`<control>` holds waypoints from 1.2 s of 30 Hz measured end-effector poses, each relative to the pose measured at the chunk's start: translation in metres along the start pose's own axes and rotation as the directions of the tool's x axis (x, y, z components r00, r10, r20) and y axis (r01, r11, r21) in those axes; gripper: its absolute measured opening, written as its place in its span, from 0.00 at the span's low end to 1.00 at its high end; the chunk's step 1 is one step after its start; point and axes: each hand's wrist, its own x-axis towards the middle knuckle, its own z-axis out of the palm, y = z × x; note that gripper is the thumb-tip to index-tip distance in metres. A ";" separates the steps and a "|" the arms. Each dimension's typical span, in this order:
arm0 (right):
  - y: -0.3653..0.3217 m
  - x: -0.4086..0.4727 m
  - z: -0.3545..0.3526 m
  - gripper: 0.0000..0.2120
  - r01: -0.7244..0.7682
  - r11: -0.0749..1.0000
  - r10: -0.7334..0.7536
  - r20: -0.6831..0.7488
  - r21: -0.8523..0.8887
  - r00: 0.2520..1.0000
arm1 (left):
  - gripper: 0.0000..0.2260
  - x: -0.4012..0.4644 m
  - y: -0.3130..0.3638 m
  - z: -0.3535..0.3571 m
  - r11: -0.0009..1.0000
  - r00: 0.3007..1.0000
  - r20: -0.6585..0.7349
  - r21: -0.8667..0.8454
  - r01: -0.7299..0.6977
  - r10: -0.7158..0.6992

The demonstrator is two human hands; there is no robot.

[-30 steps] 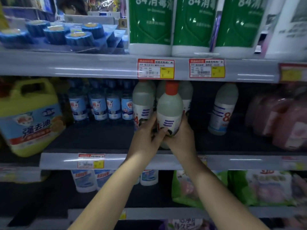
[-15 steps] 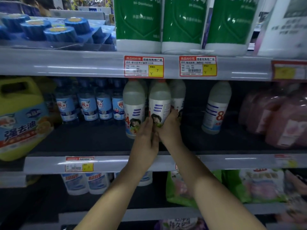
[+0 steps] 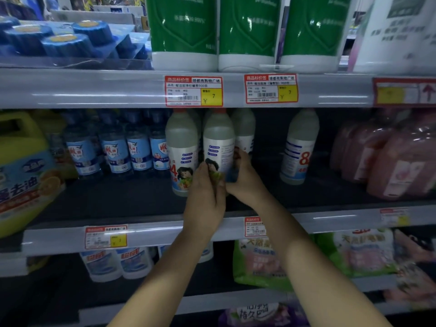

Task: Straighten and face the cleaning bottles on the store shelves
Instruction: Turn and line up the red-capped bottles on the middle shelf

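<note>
Left hand [image 3: 204,185] and right hand [image 3: 245,179] clamped around the base of an upright, smooth, translucent plastic bottle [image 3: 218,142] on the dark shelf [image 3: 118,199].

held bottle [image 3: 218,147] right of neighbour bottle [image 3: 181,149], lone bottle [image 3: 298,147] farther right

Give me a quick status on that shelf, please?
Both hands, left and right, hold white bottle low, upright. Neighbour bottle close at its left.

single head view, facing forward, close to the store shelves [image 3: 94,88]
</note>
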 end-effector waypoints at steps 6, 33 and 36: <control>0.028 0.003 -0.050 0.13 0.007 0.999 -0.035 -0.610 -0.048 0.791 | 0.27 0.007 0.003 0.008 0.999 0.995 -0.093 0.033 0.029 -0.026; 0.020 -0.001 -0.010 0.30 -0.131 0.987 0.159 -0.398 0.097 0.904 | 0.30 -0.004 0.000 0.017 0.951 0.992 -0.118 0.309 -0.016 0.055; 0.017 -0.006 -0.017 0.31 -0.117 0.983 0.162 -0.362 0.143 0.918 | 0.30 -0.004 0.000 0.019 0.946 0.991 -0.116 0.322 -0.024 0.065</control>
